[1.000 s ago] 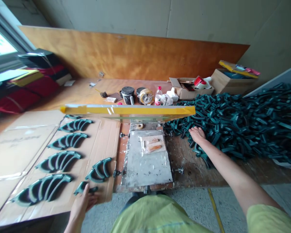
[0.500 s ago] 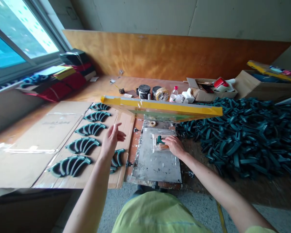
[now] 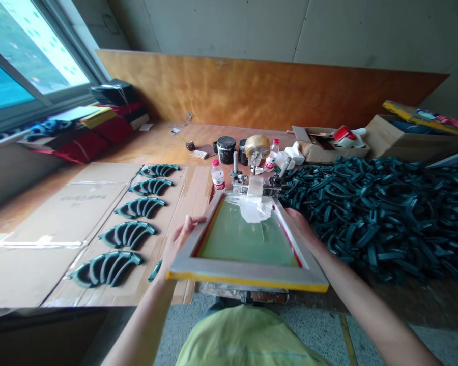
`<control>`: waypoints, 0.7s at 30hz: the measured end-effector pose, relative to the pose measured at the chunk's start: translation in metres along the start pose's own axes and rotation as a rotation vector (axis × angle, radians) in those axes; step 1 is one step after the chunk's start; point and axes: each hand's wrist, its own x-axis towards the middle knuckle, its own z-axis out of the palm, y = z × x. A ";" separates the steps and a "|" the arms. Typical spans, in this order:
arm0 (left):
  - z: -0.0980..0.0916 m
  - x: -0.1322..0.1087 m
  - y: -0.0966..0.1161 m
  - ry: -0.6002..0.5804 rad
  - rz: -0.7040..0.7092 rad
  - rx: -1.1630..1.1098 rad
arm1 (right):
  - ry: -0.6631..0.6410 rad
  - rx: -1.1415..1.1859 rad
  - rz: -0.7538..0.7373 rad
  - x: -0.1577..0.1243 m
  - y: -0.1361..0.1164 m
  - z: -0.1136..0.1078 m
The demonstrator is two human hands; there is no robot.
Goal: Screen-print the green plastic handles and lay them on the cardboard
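A screen-printing frame (image 3: 248, 269) with yellow tape on its near edge and green mesh (image 3: 244, 236) sits low in front of me. White ink (image 3: 255, 212) lies on the mesh's far end, below a pale upright blade (image 3: 255, 187). At the frame's left side is my left hand (image 3: 181, 236), its visible fingers stretched out and apart. My right hand (image 3: 298, 222) is by the right side, its fingertips hidden by the frame. The metal plate and the small green part on it are covered from view.
Rows of curved dark green parts (image 3: 125, 231) lie on cardboard (image 3: 34, 254) at left. A large heap of similar parts (image 3: 370, 218) fills the right. Behind stand red-capped bottles (image 3: 218, 178), a black tub (image 3: 226, 150), a tape roll (image 3: 257, 145) and cardboard boxes (image 3: 400, 140).
The frame has swung down from its raised tilt and now hides the plate. My right hand has moved right, off the small green part; my left hand has stayed near the frame's left side.
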 end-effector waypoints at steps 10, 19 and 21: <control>-0.008 0.000 -0.132 -0.033 -0.250 0.002 | -0.121 -0.187 -0.103 0.091 -0.077 0.002; -0.011 -0.001 -0.137 -0.071 -0.229 0.028 | -0.250 -0.093 -0.508 0.019 -0.060 0.006; -0.011 0.000 -0.139 -0.067 -0.218 0.042 | -0.298 -0.049 -0.586 0.016 -0.054 -0.003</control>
